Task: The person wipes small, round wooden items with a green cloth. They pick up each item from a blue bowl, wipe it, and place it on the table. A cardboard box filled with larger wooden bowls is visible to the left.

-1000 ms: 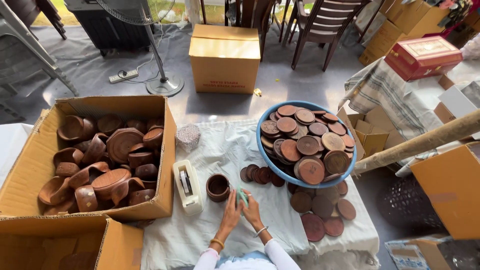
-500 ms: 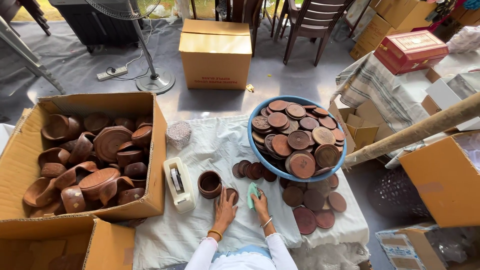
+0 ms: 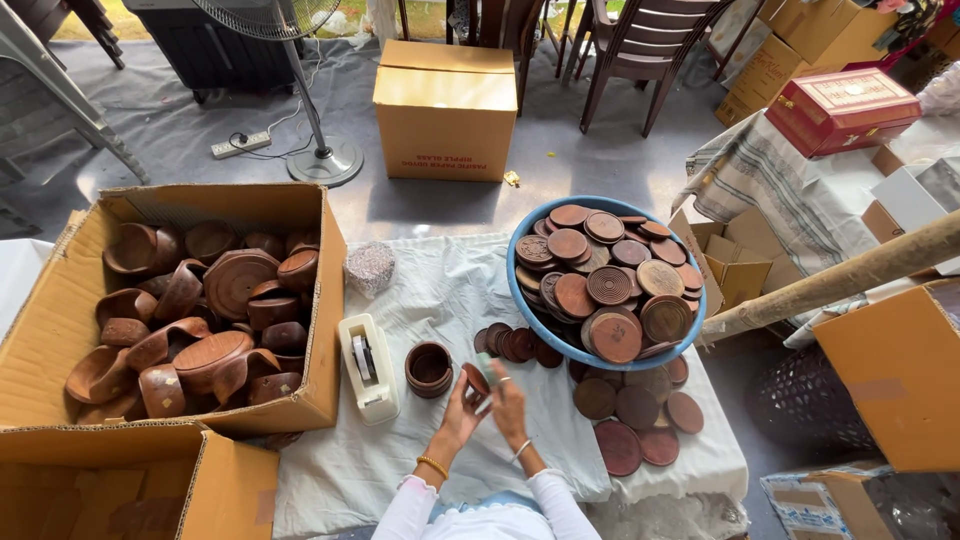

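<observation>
My left hand point(image 3: 462, 413) holds a small round brown wooden disc point(image 3: 476, 380) on edge, above the white cloth. My right hand point(image 3: 511, 398) is close against it with a pale green scrap point(image 3: 490, 370) in its fingers. A round wooden cup point(image 3: 430, 369) stands just left of my hands, next to a cream tape dispenser point(image 3: 366, 367). A row of dark discs point(image 3: 512, 345) lies beyond my hands. A blue basin point(image 3: 546, 318) heaped with wooden discs point(image 3: 608, 282) sits to the right.
An open cardboard box point(image 3: 322, 330) of brown wooden bowls and lids is at the left, another box point(image 3: 135, 480) below it. Loose discs point(image 3: 636, 415) lie on the cloth at right. A closed carton point(image 3: 446, 110), fan stand point(image 3: 325, 160) and chairs stand beyond. A wooden pole point(image 3: 850, 275) crosses the right.
My hands have lifted off the cloth and come together, with the disc now held up between them. The view has shifted slightly downward.
</observation>
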